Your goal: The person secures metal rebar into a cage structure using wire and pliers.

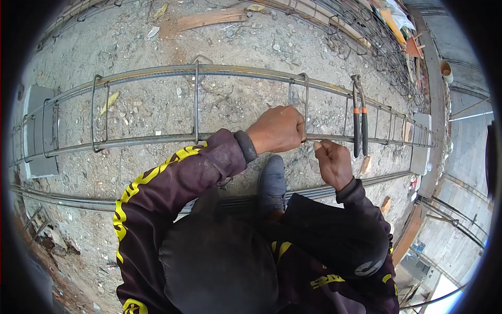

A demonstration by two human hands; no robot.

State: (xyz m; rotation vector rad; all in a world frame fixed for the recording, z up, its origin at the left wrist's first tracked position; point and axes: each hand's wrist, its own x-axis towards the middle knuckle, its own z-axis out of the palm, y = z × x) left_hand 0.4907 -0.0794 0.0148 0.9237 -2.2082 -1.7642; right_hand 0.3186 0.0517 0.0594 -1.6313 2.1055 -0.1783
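A rebar cage (157,104) lies across sandy ground (251,47), its long bars running from the left edge to the right, held by upright stirrups. At the cage's left end sits a grey block (39,131). The left hand (277,129) is curled tight around a stirrup (305,99) where it meets the near bar (130,141). Just beside it, the right hand (333,163) is clenched in a fist, pinching something thin at that joint; what it is cannot be told. Further right, pliers (359,123) with orange grips hang on the cage. A shoe (272,183) rests below the hands.
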